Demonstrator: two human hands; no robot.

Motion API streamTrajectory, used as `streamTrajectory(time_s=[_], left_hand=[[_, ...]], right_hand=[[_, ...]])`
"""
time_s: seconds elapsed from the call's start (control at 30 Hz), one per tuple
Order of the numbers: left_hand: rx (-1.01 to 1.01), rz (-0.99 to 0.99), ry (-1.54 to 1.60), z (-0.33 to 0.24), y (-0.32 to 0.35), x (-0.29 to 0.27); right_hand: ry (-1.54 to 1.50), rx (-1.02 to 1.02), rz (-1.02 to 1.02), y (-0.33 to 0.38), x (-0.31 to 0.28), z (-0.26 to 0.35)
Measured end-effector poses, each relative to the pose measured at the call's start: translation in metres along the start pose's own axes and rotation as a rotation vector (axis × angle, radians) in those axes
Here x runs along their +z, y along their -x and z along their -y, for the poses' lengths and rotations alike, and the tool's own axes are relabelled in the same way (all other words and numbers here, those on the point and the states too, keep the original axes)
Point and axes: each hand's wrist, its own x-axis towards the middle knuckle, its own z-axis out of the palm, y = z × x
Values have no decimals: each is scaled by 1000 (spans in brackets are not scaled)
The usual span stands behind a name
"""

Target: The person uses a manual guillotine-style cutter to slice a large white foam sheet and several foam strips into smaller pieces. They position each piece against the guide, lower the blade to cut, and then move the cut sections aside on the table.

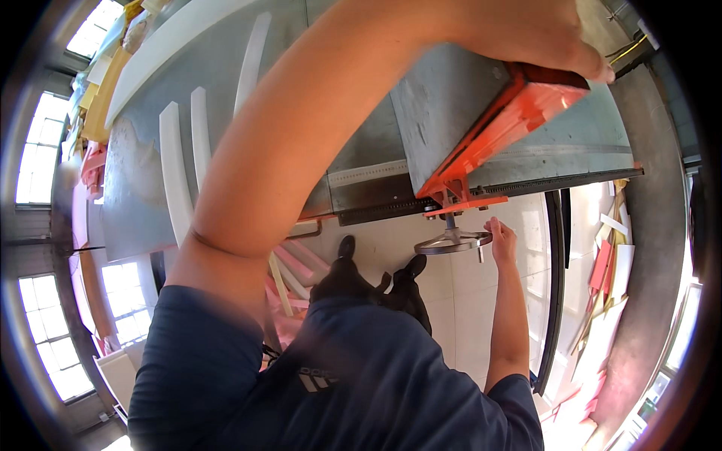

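The left hand (526, 34) is laid flat on top of the orange guide block (504, 128), with the fingers stretched over its far edge. The block is set on the grey metal table (361, 161), right at the near edge. Just below it, the small metal wheel (451, 242) is touched by the right hand (502, 239), fingers curled at its rim. White foam strips (180, 165) are laid on the table, well apart.
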Motion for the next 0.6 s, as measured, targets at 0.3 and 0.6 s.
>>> streamTrajectory(time_s=[0.3,0.6], left_hand=[[70,-22,-57,27,97,-29],[29,-185,-218,12,147,-36]], right_hand=[[15,-13,17,61,92,51],[-265,112,82,77,113,40]])
